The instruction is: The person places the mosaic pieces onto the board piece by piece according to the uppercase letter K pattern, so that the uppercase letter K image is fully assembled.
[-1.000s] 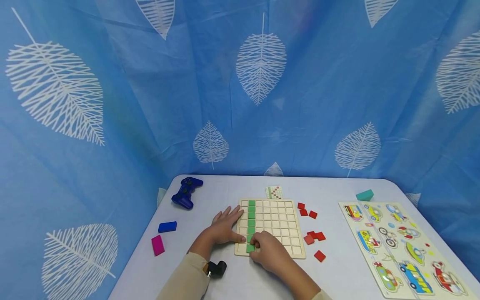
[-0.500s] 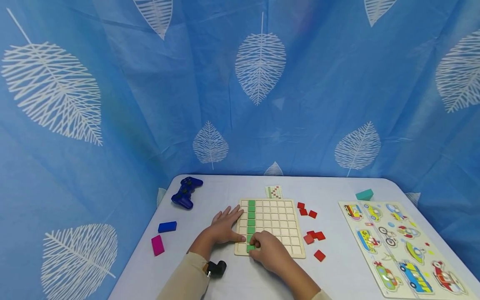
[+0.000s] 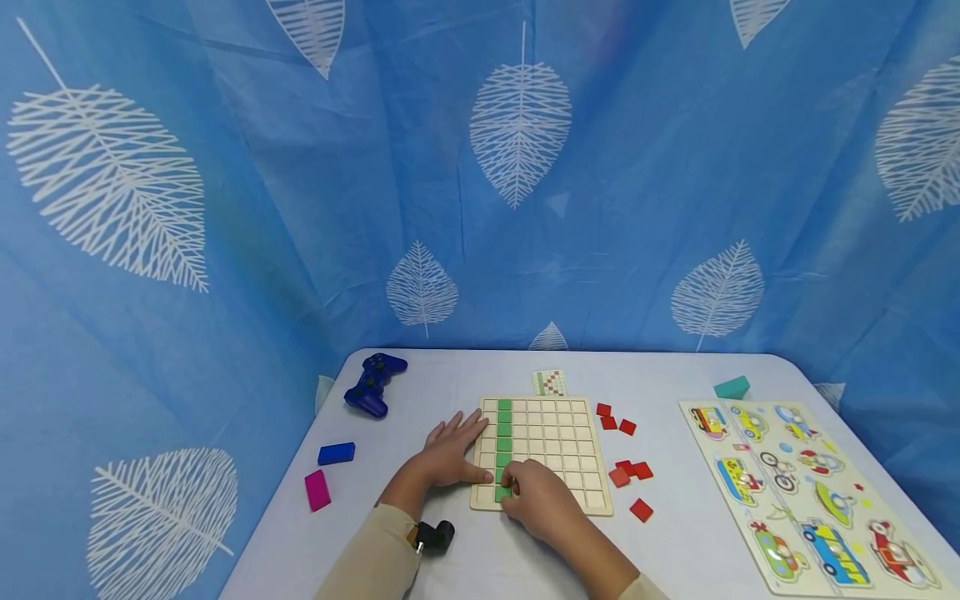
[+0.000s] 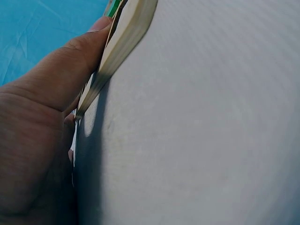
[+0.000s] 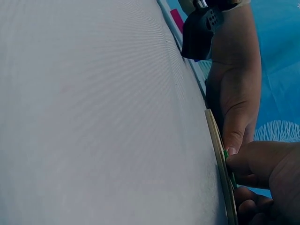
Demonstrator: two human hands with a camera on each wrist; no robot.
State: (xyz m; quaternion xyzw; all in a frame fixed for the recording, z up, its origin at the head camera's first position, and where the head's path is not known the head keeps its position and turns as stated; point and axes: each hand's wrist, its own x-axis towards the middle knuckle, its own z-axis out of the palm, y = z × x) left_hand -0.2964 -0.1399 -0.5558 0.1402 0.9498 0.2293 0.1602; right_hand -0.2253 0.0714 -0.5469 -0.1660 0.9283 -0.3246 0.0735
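A square wooden grid board (image 3: 551,433) lies on the table, with a column of green square tiles (image 3: 504,431) near its left side. My left hand (image 3: 450,458) rests spread along the board's left edge, its thumb near the lower green tiles. In the left wrist view the thumb (image 4: 70,70) lies along the board's edge (image 4: 122,47). My right hand (image 3: 543,500) has curled fingers at the lowest green tile (image 3: 502,493), pinching it at the board's near end. The right wrist view shows these fingertips over a sliver of green, close to the left thumb; they hide part of the tile.
Several loose red tiles (image 3: 641,510) lie right of the board. Behind it is a small pattern card (image 3: 553,382). A picture puzzle board (image 3: 810,492) and a teal block (image 3: 732,387) are at right; a blue game controller (image 3: 372,385), blue block (image 3: 336,453) and magenta block (image 3: 317,490) at left.
Both hands keep practically the same place on the board. The whole head view has shifted very slightly.
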